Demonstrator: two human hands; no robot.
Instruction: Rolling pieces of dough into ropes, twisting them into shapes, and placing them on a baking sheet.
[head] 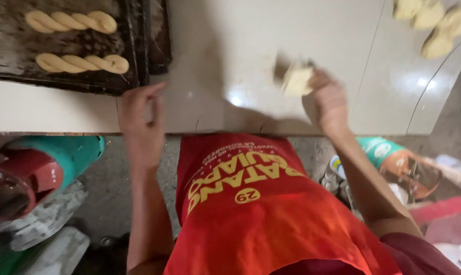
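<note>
My right hand (328,99) grips a pale lump of dough (297,80) just above the white table (230,46), blurred by motion. My left hand (141,117) rests open on the table's front edge, fingers spread, right below the corner of a dark baking tray (6,56). On that tray lie two twisted dough ropes, one (71,21) at the back and one (82,63) nearer me. Nothing is in the left hand.
Several pale dough pieces (439,25) lie at the table's far right corner. A second dark tray (160,35) overlaps the first. Below the table edge are a teal and red container (36,168) at left, and bags and packets (403,163) at right.
</note>
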